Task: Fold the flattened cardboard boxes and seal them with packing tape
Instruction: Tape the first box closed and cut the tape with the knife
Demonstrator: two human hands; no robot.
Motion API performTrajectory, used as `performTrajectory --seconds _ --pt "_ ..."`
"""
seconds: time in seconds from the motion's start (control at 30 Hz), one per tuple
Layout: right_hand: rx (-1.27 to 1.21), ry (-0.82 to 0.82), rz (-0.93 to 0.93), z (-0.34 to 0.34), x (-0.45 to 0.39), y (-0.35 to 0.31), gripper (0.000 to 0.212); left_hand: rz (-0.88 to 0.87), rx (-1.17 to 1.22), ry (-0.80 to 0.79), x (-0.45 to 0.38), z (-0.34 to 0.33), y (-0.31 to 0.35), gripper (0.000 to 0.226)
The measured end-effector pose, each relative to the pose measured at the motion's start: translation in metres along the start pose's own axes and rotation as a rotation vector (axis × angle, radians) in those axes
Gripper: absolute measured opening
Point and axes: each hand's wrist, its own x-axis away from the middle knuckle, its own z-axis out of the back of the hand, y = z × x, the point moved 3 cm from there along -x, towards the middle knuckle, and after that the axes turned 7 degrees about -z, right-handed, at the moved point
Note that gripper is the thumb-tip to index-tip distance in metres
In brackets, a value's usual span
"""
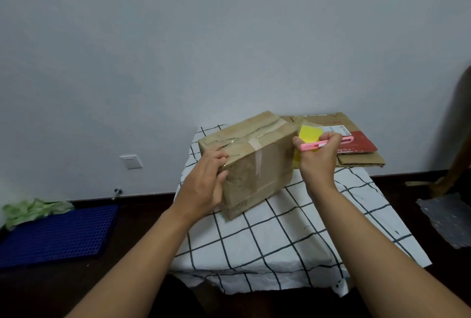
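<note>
Both forearms reach in from the lower edge toward the cardboard box (251, 162), which sits tipped on the checked cloth covering the desk (293, 241). Left hand (206, 180) lies with straight fingers pressed against the box's near-left corner, probably bracing it so it cannot slide. Right hand (319, 157) grips a pink cutter (328, 143) at the box's right end, beside a yellow tape roll (307, 136), likely to sever the tape strip crossing the top seam. Flattened cardboard (356, 139) waits behind, presumably the next box to fold.
</note>
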Motion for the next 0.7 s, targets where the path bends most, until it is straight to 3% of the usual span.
performTrajectory --seconds 0.17,0.37,0.43,0.6,0.7 --pt "0.033 0.026 0.007 -0.005 0.004 0.005 0.044 0.160 0.029 -0.140 0.022 0.008 -0.016 0.021" --pt "0.068 0.027 -0.034 -0.006 0.007 0.010 0.044 0.382 -0.254 -0.334 -0.008 0.007 -0.003 0.068" --pt "0.072 0.021 -0.035 -0.005 0.007 0.011 0.044 0.449 -0.335 -0.429 -0.015 0.000 -0.002 0.068" --pt "0.061 0.043 -0.028 0.005 0.001 0.008 0.045 0.441 -0.226 -0.432 -0.015 0.002 -0.014 0.060" --pt "0.040 0.076 -0.005 0.013 -0.004 0.001 0.045 0.350 -0.082 -0.399 -0.017 0.016 -0.033 0.056"
